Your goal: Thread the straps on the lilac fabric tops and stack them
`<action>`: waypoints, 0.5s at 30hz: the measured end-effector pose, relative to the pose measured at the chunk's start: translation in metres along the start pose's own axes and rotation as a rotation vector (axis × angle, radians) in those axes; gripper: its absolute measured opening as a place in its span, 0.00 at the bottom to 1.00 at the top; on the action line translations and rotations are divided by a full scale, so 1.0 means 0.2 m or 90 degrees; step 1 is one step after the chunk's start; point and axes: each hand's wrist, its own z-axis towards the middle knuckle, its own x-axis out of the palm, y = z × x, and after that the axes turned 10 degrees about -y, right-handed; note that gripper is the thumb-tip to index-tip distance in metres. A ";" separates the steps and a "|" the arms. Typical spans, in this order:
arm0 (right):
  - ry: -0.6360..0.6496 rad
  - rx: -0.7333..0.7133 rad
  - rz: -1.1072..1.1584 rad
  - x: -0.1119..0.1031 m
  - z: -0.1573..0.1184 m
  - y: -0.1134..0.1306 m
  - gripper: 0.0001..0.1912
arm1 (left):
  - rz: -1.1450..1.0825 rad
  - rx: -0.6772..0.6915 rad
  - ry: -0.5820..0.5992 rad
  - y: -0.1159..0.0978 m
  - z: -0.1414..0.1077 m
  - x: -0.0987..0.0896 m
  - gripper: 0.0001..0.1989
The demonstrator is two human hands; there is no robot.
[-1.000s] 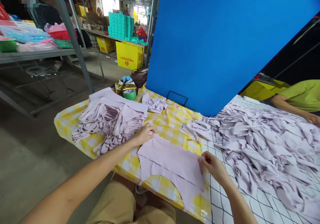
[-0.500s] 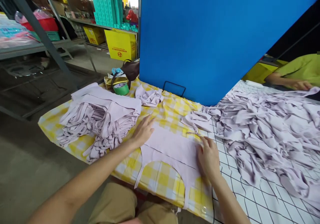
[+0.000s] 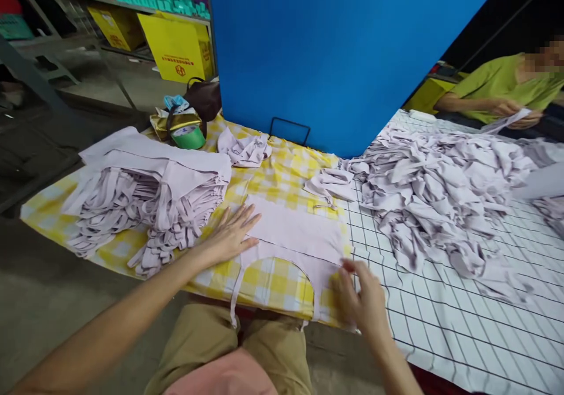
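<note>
A pale lilac camisole (image 3: 291, 230) lies flat on a yellow checked cloth, its thin straps pointing toward me and one hanging over the table's edge. My left hand (image 3: 231, 236) rests flat by the camisole's left edge, fingers spread and fingertips touching it. At the right edge is my right hand (image 3: 365, 295), slightly blurred, with fingers bent and thumb and forefinger apart; nothing shows between them. Left of the camisole, a thick stack of similar lilac pieces (image 3: 154, 177) has its straps draped toward me.
A heap of crumpled lilac pieces (image 3: 440, 177) covers part of the grid-lined white cloth (image 3: 423, 313). Small lilac pieces (image 3: 330, 183) lie behind the camisole. A blue panel (image 3: 335, 60) rises behind, with green tape (image 3: 189, 136) to its left. A co-worker's hands (image 3: 520, 113) hold lilac fabric.
My view has shifted, showing more of the co-worker. My left hand has flattened beside the camisole's edge. My right hand has slid down its right side toward me, and the fabric there lies smoother.
</note>
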 end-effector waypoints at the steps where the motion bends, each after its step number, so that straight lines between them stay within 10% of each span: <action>1: 0.080 0.032 0.087 -0.03 -0.10 0.05 0.22 | -0.014 0.016 0.002 -0.04 0.01 0.01 0.28; 5: 0.395 0.128 0.245 -0.01 -0.45 0.13 0.24 | -0.074 0.089 0.016 -0.25 0.11 0.05 0.27; 9: 0.184 0.267 0.286 0.16 -0.57 0.06 0.28 | -0.135 0.168 0.056 -0.49 0.20 0.14 0.29; 15: 0.161 0.301 0.357 0.31 -0.67 0.06 0.25 | -0.111 0.192 0.095 -0.66 0.23 0.27 0.28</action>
